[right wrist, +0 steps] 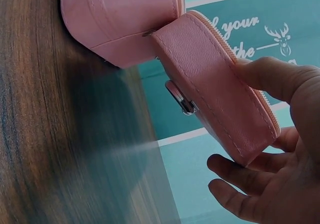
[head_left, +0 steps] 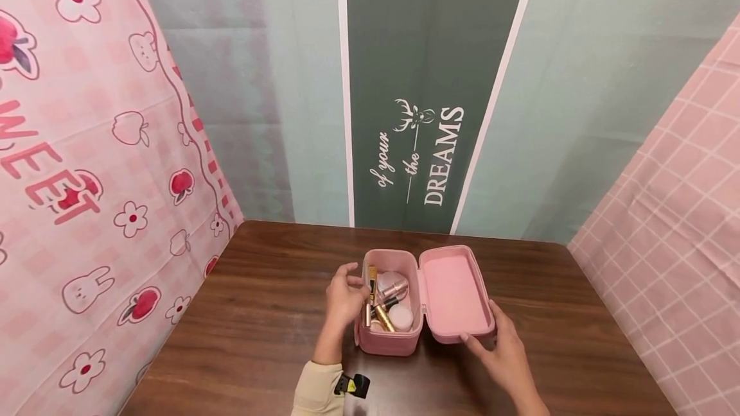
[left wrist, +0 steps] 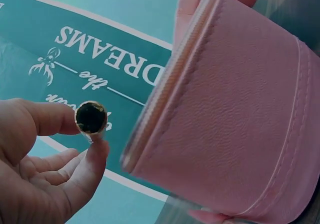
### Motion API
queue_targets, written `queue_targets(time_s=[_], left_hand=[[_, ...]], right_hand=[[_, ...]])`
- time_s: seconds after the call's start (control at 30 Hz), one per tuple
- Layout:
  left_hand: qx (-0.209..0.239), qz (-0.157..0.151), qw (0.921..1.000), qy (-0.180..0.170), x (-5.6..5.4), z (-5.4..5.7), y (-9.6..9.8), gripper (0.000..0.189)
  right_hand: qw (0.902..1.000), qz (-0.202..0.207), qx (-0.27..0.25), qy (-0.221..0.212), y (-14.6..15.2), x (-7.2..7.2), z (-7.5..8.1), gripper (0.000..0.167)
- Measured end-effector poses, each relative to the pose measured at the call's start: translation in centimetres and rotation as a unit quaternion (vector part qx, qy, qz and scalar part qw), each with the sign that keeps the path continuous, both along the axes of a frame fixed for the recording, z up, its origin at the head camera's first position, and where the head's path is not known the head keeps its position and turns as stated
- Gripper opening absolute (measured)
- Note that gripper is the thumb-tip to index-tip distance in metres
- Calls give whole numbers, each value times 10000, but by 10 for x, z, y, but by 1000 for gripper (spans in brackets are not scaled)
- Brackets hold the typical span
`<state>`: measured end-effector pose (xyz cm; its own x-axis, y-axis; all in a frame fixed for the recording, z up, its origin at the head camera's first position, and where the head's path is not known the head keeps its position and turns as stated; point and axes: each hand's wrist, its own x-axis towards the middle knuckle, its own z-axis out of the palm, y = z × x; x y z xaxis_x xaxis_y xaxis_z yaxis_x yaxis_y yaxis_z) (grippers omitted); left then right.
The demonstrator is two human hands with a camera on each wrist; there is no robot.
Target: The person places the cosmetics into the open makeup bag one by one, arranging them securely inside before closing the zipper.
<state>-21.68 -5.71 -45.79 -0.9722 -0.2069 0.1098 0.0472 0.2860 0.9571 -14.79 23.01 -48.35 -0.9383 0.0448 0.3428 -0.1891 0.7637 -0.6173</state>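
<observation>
A pink zip-up makeup case (head_left: 390, 343) stands on the table, its lid (head_left: 457, 294) swung out to the right. My left hand (head_left: 345, 297) is at the case's left rim. Between thumb and forefinger it pinches a slim cosmetic tube (left wrist: 91, 118) with a gold rim and a dark round end facing the wrist camera; its exact kind is unclear. My right hand (head_left: 507, 352) holds the lid's near right corner, thumb on the zipped edge and fingers beneath. Inside the case lie a gold tube (head_left: 384, 318), a round white-lidded jar (head_left: 401, 317) and other cosmetics.
The dark wooden table (head_left: 260, 313) runs back to a green and teal curtain (head_left: 405, 50) with lettering. Pink patterned cloth (head_left: 104, 210) hangs at the left, and pink checked cloth (head_left: 670, 210) at the right. A metal clasp (right wrist: 181, 98) sits on the lid's outside.
</observation>
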Motion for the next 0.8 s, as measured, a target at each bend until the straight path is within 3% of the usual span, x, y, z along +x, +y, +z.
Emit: queue_targets(time_s=[0.27,0.63,0.8], left_hand=[[-349,22,9993,103,-11,-3,5,51],[-479,188,9987,18,-11,-8,3,51],[-723,262,9969,182,-12,-8,2,48]], right_hand=[[10000,24,20,48,0,-2,0,82],[9999,49,41,-96,-1,-1,-1,83],[10000,51,53,-47,-1,0,2,82]])
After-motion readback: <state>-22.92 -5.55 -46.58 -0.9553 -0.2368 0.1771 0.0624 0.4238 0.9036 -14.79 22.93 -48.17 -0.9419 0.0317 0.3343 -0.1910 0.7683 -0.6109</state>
